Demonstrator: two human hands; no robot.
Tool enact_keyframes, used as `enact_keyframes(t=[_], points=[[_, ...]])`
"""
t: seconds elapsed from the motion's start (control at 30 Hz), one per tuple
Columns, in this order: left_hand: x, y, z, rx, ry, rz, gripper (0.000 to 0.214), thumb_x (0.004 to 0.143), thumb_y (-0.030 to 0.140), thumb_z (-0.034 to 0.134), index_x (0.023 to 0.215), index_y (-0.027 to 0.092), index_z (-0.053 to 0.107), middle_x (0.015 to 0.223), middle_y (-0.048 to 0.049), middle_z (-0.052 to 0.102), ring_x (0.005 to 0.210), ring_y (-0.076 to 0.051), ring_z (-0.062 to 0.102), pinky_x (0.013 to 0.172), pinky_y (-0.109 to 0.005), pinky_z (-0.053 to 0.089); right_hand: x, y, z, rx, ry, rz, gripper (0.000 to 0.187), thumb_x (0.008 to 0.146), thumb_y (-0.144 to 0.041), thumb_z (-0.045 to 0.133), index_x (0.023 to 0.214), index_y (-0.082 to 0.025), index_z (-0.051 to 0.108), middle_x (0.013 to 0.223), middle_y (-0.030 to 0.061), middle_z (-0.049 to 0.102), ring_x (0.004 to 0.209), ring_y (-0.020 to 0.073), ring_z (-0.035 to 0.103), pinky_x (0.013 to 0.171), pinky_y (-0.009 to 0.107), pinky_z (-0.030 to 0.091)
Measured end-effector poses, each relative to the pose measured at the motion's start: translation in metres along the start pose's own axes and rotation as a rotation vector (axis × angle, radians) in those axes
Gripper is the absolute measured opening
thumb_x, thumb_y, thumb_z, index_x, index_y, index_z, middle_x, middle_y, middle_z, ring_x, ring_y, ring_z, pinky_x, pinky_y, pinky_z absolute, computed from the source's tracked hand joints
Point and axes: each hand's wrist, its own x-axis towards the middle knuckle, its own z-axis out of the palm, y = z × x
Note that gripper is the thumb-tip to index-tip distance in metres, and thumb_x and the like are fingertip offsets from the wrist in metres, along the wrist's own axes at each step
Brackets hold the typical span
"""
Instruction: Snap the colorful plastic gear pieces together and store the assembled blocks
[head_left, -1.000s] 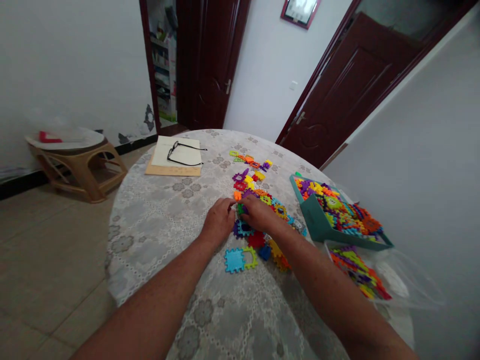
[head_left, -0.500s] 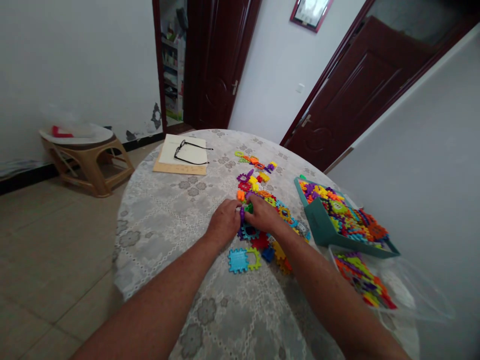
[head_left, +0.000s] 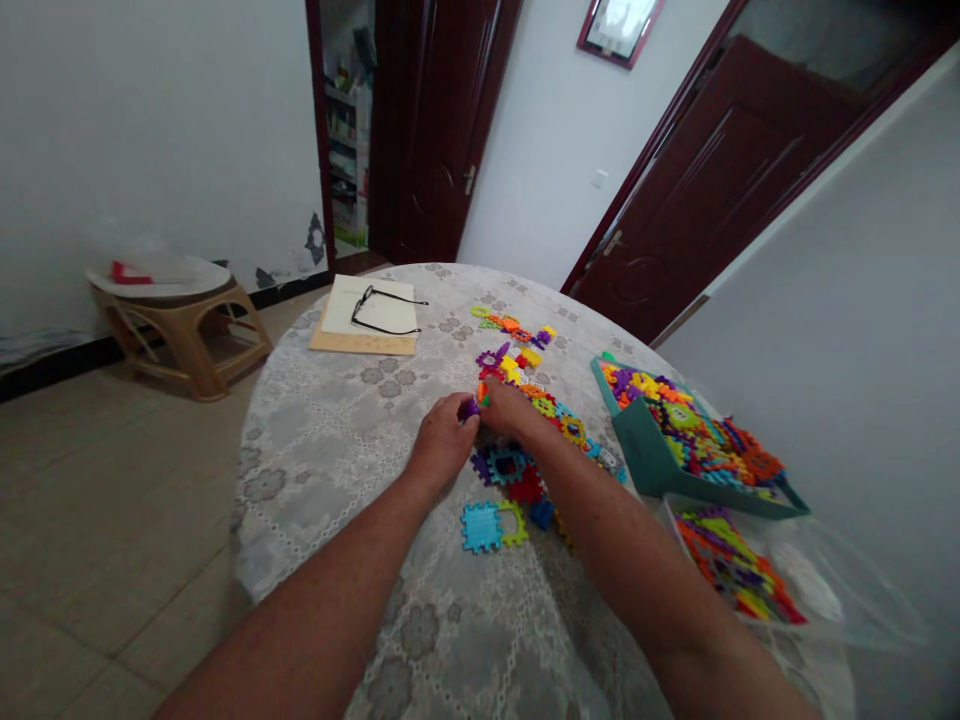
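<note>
My left hand (head_left: 446,435) is closed on a purple plastic building piece (head_left: 468,409), which pokes out between thumb and fingers. Close beside it, my right hand (head_left: 508,408) pinches a small green building piece (head_left: 484,402), mostly covered by the fingers. An orange piece (head_left: 482,389) shows right at those fingertips; whether it is held too, I cannot tell. Under and around the right wrist spreads a pile of colourful notched and gear-shaped pieces (head_left: 574,431). Nearer to me lie a light-blue square piece (head_left: 481,527) and a lime frame piece (head_left: 512,523), joined edge to edge.
A round table with a patterned cloth (head_left: 330,480) carries everything. At the right stand a teal box (head_left: 640,450) full of pieces and a clear plastic container (head_left: 862,590) with more. Paper sheets (head_left: 345,343) with black glasses (head_left: 386,328) lie at the back left.
Both hands have shifted slightly up and left, away from the blue gear-edged piece. The purple piece has moved left with my left hand, and my right fingers have come up to the orange piece.
</note>
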Motion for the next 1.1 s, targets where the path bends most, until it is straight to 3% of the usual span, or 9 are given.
enact_keyframes(t=[0.23, 0.33, 0.53, 0.7, 0.83, 0.93, 1.03, 1.1], points=[[0.004, 0.002, -0.004, -0.021, -0.006, -0.027, 0.031, 0.09, 0.02, 0.056, 0.116, 0.018, 0.072, 0.115, -0.0107, 0.077, 0.106, -0.025, 0.071, 0.099, -0.04, 0.053, -0.014, -0.004, 0.008, 0.059, 0.17, 0.019, 0.041, 0.096, -0.03, 0.059, 0.132, -0.014, 0.048, 0.117, 0.019, 0.074, 0.109, 0.0314, 0.071, 0.09, 0.038, 0.052], [0.005, 0.002, -0.007, -0.034, -0.014, -0.056, 0.034, 0.09, 0.023, 0.056, 0.118, 0.018, 0.073, 0.116, -0.0114, 0.078, 0.107, -0.026, 0.071, 0.099, -0.041, 0.053, -0.022, -0.007, 0.011, 0.081, 0.181, -0.03, 0.031, 0.094, -0.023, 0.056, 0.124, -0.015, 0.05, 0.115, 0.0182, 0.073, 0.108, 0.0287, 0.07, 0.088, 0.035, 0.051], [0.009, 0.0, -0.01, -0.23, -0.003, -0.146, 0.038, 0.088, 0.029, 0.058, 0.122, 0.018, 0.073, 0.111, -0.0092, 0.079, 0.093, -0.023, 0.074, 0.086, -0.036, 0.058, -0.037, -0.006, 0.005, 0.244, 0.293, -0.059, 0.02, 0.089, -0.02, 0.054, 0.109, -0.02, 0.054, 0.106, 0.0098, 0.072, 0.098, 0.0232, 0.066, 0.083, 0.031, 0.049], [0.009, 0.012, -0.017, -0.475, -0.039, -0.19, 0.041, 0.085, 0.038, 0.069, 0.122, 0.019, 0.073, 0.112, -0.0079, 0.079, 0.098, -0.022, 0.074, 0.092, -0.037, 0.059, -0.054, -0.005, -0.005, 0.557, 0.279, -0.031, 0.01, 0.09, -0.029, 0.058, 0.098, -0.025, 0.053, 0.098, 0.0003, 0.069, 0.091, 0.0197, 0.065, 0.077, 0.029, 0.05], [0.007, 0.018, -0.019, -0.639, -0.146, -0.215, 0.046, 0.08, 0.045, 0.079, 0.117, 0.019, 0.072, 0.108, -0.007, 0.079, 0.095, -0.022, 0.075, 0.09, -0.038, 0.061, -0.072, 0.0, -0.011, 0.65, 0.237, -0.043, 0.017, 0.095, -0.043, 0.059, 0.106, -0.03, 0.054, 0.093, -0.0044, 0.072, 0.079, 0.018, 0.068, 0.065, 0.028, 0.053], [0.005, 0.02, -0.018, -0.627, -0.176, -0.203, 0.046, 0.076, 0.051, 0.083, 0.107, 0.019, 0.072, 0.102, -0.0064, 0.079, 0.092, -0.023, 0.076, 0.089, -0.039, 0.062, -0.087, 0.009, -0.018, 0.675, 0.176, -0.064, 0.018, 0.097, -0.042, 0.06, 0.109, -0.03, 0.057, 0.087, -0.0048, 0.073, 0.07, 0.0167, 0.068, 0.059, 0.027, 0.051], [0.002, 0.023, -0.019, -0.516, -0.191, -0.203, 0.047, 0.074, 0.058, 0.082, 0.096, 0.019, 0.072, 0.09, -0.0049, 0.078, 0.082, -0.023, 0.075, 0.082, -0.039, 0.063, -0.096, 0.032, -0.034, 0.568, 0.253, -0.083, 0.01, 0.093, -0.032, 0.066, 0.1, -0.027, 0.061, 0.093, -0.0031, 0.073, 0.081, 0.0166, 0.068, 0.065, 0.025, 0.05], [0.001, 0.025, -0.021, -0.424, -0.196, -0.214, 0.046, 0.074, 0.06, 0.08, 0.094, 0.019, 0.072, 0.084, -0.0036, 0.076, 0.077, -0.023, 0.075, 0.076, -0.036, 0.062, -0.095, 0.061, -0.052, 0.517, 0.291, -0.054, 0.011, 0.09, -0.031, 0.069, 0.097, -0.026, 0.062, 0.092, -0.0029, 0.072, 0.08, 0.0158, 0.067, 0.065, 0.024, 0.049]])
